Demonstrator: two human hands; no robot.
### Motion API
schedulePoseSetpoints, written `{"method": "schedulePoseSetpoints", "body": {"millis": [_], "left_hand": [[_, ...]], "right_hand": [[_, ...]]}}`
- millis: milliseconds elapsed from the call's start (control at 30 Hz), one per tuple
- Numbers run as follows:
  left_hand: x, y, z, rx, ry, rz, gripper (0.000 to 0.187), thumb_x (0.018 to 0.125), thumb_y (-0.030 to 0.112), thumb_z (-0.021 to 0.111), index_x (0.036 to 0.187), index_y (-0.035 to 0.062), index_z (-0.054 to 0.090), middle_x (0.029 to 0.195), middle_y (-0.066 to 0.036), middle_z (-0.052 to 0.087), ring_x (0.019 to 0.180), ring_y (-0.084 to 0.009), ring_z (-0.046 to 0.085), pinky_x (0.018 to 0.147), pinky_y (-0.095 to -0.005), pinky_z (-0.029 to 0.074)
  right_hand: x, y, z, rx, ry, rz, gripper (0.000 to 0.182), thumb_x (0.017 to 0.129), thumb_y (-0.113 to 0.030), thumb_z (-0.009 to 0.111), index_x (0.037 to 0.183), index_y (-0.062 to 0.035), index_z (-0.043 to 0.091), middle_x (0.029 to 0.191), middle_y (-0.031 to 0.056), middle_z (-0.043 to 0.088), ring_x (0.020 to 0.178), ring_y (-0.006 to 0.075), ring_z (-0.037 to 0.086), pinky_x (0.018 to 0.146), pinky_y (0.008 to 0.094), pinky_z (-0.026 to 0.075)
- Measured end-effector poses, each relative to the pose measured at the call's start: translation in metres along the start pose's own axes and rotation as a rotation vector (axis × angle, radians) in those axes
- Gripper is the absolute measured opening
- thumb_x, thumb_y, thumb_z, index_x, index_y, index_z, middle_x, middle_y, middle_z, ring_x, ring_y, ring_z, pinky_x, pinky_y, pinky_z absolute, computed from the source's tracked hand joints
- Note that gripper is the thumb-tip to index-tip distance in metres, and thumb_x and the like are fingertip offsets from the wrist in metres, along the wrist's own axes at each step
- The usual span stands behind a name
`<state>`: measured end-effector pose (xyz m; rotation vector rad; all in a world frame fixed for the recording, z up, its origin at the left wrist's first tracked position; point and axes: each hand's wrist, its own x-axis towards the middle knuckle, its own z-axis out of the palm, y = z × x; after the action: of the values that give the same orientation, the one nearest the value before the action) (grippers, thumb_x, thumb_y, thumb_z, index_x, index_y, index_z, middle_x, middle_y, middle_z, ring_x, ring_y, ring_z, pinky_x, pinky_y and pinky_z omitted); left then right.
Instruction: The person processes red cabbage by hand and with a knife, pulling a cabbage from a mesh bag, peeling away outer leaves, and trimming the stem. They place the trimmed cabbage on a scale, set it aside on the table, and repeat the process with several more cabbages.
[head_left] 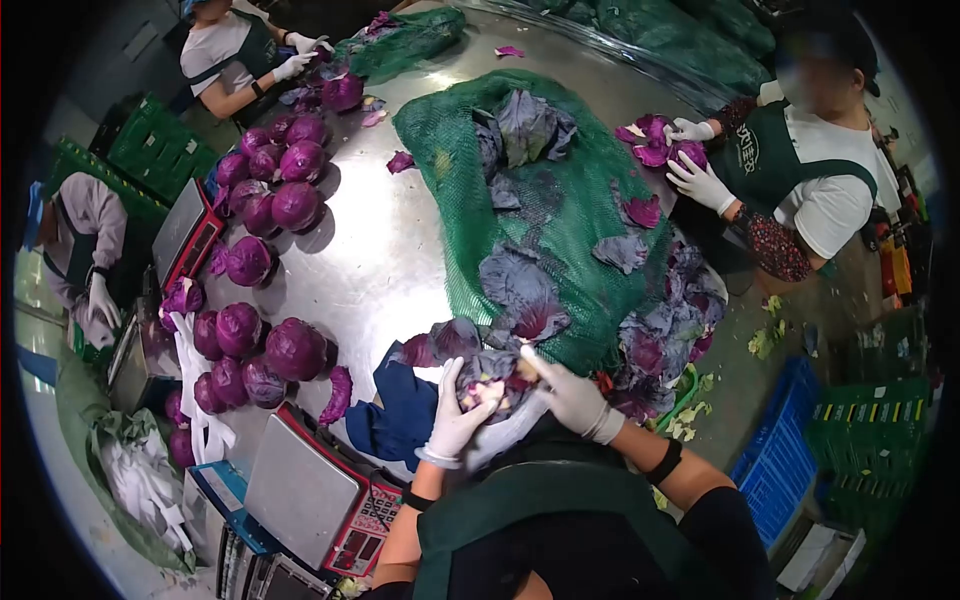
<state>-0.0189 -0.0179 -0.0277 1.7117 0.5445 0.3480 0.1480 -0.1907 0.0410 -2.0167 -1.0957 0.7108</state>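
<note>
A red cabbage (490, 392) with its pale cut stem end showing is between my two gloved hands at the near side of the metal table. My left hand (455, 415) cups it from the left, fingers wrapped round it. My right hand (575, 397) grips its right side near the outer leaves; the fingertips are slightly blurred. Loose outer leaves (525, 290) lie just beyond on a green mesh sack (570, 210). A dark blue cloth (395, 405) is left of my left hand.
Several trimmed red cabbages (295, 348) stand on the left of the table. A scale (310, 485) is at the near left, another scale (190, 235) farther off. Discarded leaves (670, 330) are heaped at right. Co-workers at right (800, 170) and far left (230, 55) handle cabbages.
</note>
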Motion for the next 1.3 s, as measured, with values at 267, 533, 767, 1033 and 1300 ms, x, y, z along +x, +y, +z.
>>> {"method": "schedulePoseSetpoints", "body": {"millis": [267, 533, 767, 1033, 1300], "left_hand": [[0.01, 0.036, 0.017, 0.057, 0.021, -0.029, 0.088, 0.066, 0.028, 0.083, 0.128, -0.0095, 0.034, 0.118, -0.022, 0.048, 0.111, -0.027, 0.051, 0.096, -0.035, 0.042], [0.025, 0.039, 0.026, 0.267, -0.068, 0.071, 0.088, 0.07, 0.035, 0.077, 0.133, -0.0077, 0.033, 0.132, -0.029, 0.039, 0.126, -0.0401, 0.039, 0.106, -0.0419, 0.031], [0.052, 0.04, 0.019, 0.252, -0.183, 0.112, 0.063, 0.082, 0.041, 0.064, 0.135, 0.0112, 0.047, 0.142, -0.029, 0.032, 0.129, -0.0422, 0.035, 0.107, -0.043, 0.029], [0.05, 0.038, 0.02, 0.313, -0.213, 0.287, 0.05, 0.083, 0.023, 0.067, 0.128, 0.0083, 0.053, 0.142, -0.027, 0.033, 0.128, -0.0388, 0.039, 0.105, -0.0413, 0.032], [-0.028, -0.006, -0.019, 0.204, 0.113, 0.004, 0.073, 0.065, 0.021, 0.081, 0.122, 0.0, 0.041, 0.109, -0.02, 0.047, 0.105, -0.0322, 0.051, 0.09, -0.0379, 0.043]], "right_hand": [[0.011, -0.009, -0.03, -0.026, 0.267, 0.085, 0.052, 0.092, -0.025, 0.052, 0.138, -0.0059, 0.037, 0.119, 0.0222, 0.057, 0.081, 0.0295, 0.066, 0.068, 0.0326, 0.053], [0.039, 0.02, 0.026, -0.29, 0.211, -0.264, 0.028, 0.088, -0.032, 0.054, 0.102, -0.0091, 0.061, 0.105, 0.0091, 0.062, 0.063, 0.0277, 0.063, 0.055, 0.0399, 0.051], [0.074, 0.035, 0.016, -0.437, 0.236, -0.104, 0.017, 0.088, -0.027, 0.052, 0.086, -0.0106, 0.056, 0.073, 0.0116, 0.062, 0.065, 0.0324, 0.063, 0.057, 0.0415, 0.051], [0.103, 0.062, 0.006, -0.432, 0.12, 0.111, 0.024, 0.087, -0.029, 0.049, 0.087, -0.0086, 0.062, 0.077, 0.0187, 0.065, 0.073, 0.0374, 0.064, 0.068, 0.0484, 0.051], [0.111, 0.065, -0.073, -0.938, 0.219, 0.065, 0.013, 0.081, -0.017, 0.054, 0.078, -0.0071, 0.062, 0.081, 0.0135, 0.063, 0.07, 0.0314, 0.064, 0.06, 0.041, 0.053]]}}
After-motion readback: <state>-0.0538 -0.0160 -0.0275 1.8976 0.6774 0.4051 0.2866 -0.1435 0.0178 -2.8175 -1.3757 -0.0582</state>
